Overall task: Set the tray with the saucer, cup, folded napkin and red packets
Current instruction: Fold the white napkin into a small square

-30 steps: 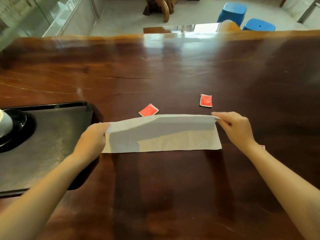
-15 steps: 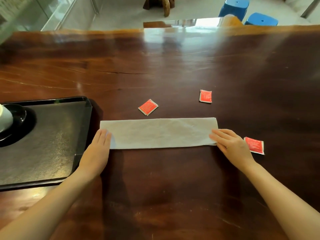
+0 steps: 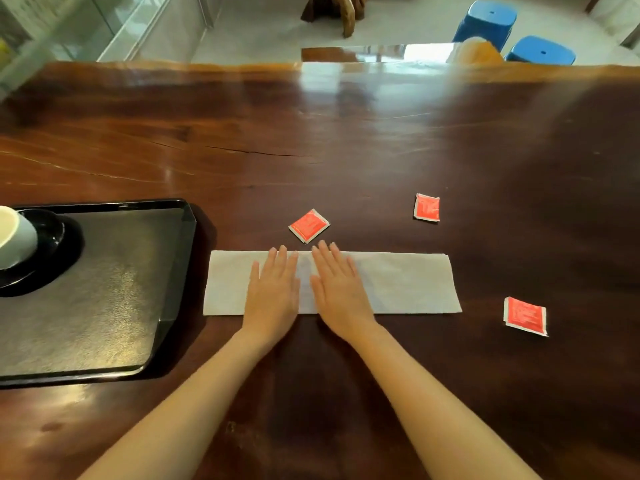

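Observation:
A white napkin, folded into a long strip, lies flat on the dark wooden table right of the black tray. My left hand and my right hand rest flat side by side on the strip's middle, fingers extended, gripping nothing. On the tray's far left stands a white cup on a black saucer, both cut by the frame edge. Three red packets lie on the table: one just beyond my fingertips, one farther right, one right of the napkin.
The wooden table stretches far ahead to its back edge. Two blue stools stand on the floor beyond it. The tray's right half is bare.
The upper half of the napkin was brought down into a strip and laid flat. Both hands then slid from the strip's ends to its middle.

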